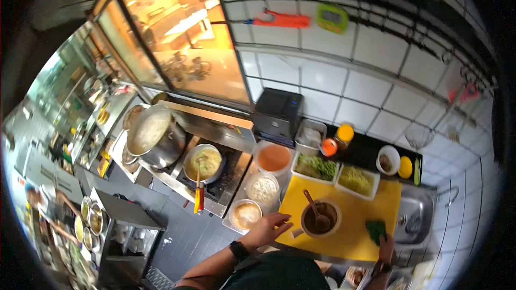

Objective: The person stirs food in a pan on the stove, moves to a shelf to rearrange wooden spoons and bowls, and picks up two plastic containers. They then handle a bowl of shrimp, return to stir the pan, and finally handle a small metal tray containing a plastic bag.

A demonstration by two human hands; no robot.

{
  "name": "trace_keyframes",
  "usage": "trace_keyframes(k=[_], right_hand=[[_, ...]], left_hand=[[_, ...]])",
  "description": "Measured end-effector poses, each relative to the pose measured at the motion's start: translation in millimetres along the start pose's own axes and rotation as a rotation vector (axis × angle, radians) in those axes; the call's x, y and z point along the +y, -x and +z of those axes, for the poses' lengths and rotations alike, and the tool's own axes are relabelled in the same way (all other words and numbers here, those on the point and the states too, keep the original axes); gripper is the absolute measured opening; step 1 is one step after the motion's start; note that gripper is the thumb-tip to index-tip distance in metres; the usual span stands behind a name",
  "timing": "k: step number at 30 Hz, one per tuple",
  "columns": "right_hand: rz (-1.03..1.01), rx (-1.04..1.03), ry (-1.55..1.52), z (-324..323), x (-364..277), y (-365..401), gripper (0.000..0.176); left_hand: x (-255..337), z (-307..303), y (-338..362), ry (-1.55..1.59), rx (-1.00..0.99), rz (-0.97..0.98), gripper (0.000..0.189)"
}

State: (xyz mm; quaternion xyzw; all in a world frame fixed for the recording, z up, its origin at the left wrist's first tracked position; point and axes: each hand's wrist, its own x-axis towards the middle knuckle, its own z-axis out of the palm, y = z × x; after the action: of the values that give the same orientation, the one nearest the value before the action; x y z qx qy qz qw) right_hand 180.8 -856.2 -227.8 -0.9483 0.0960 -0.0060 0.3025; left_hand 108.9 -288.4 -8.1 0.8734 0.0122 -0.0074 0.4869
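Yellow flat cutting board [355,220] is touched at its edge by the left hand [263,229], grip wide. Green leaves [375,230] are held in the right hand [385,248].

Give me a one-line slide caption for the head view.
Kitchen counter: left hand open beside a brown bowl with spoon on a yellow cutting board; right hand holds green leaves.

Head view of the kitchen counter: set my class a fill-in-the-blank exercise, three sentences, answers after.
1. Beside the open left hand, a dark bowl stands on a ____ cutting board.
2. The utensil standing in that bowl is a ____.
3. The leafy bunch touching the right hand is ____ in colour.
Missing words: yellow; spoon; green.
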Motion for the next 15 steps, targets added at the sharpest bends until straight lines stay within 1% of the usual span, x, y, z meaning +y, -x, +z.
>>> trace_keyframes(k=[1,3,4,5,6,7,8,9,10,11,13,14,15], right_hand=[[0.088,-0.003,-0.118,-15.2,-19.2,13.7,0.029],[0.245,-0.033,-0.348,-54.2,-71.9,40.7,0.024],[0.314,-0.066,-0.441,-79.9,-114.7,57.8,0.022],[0.282,-0.059,-0.67,-87.2,-104.1,64.6,0.022],[0.262,-0.111,-0.802,-108.8,-132.9,80.5,0.026],[0.24,-0.165,-0.932,-133.6,-175.4,102.1,0.033],[0.227,-0.158,-0.929,-154.6,-209.3,113.6,0.033],[0.126,-0.189,-0.838,-173.6,-241.4,123.2,0.032],[0.029,-0.219,-0.745,-182.9,-262.9,129.2,0.031],[0.027,-0.216,-0.74,-183.7,-272.6,131.3,0.031],[-0.191,-0.391,-0.909,-181.3,-286.2,131.7,0.032],[-0.292,-0.318,-0.761,-172.9,-303.7,132.3,0.033],[-0.392,-0.245,-0.613,-159.5,-321.1,128.5,0.035]], left_hand=[[9.3,-5.2,-5.9,0.042,-0.104,-0.049,0.038],[9.8,0.4,-17.4,0.184,-0.182,-0.038,0.041],[16.4,1.9,-22.1,0.192,-0.167,-0.023,0.041],[25.8,1.3,-26.5,0.202,-0.28,0.002,0.043],[33.6,1.3,-29.8,0.209,-0.397,0.027,0.045],[38.4,3.9,-30.2,0.212,-0.391,0.041,0.045],[42.1,7.9,-29.1,0.245,-0.457,0.152,0.045],[45.6,12.0,-29.4,0.276,-0.524,0.261,0.046],[47.5,16.6,-36.1,0.167,-0.707,0.274,0.049],[53.0,18.3,-33.7,0.171,-0.706,0.278,0.049],[70.8,22.4,-20.5,0.444,-0.707,0.325,0.042],[80.8,19.3,-15.3,0.449,-0.703,0.326,0.042],[91.1,12.3,-11.0,0.505,-0.75,0.249,0.045]])
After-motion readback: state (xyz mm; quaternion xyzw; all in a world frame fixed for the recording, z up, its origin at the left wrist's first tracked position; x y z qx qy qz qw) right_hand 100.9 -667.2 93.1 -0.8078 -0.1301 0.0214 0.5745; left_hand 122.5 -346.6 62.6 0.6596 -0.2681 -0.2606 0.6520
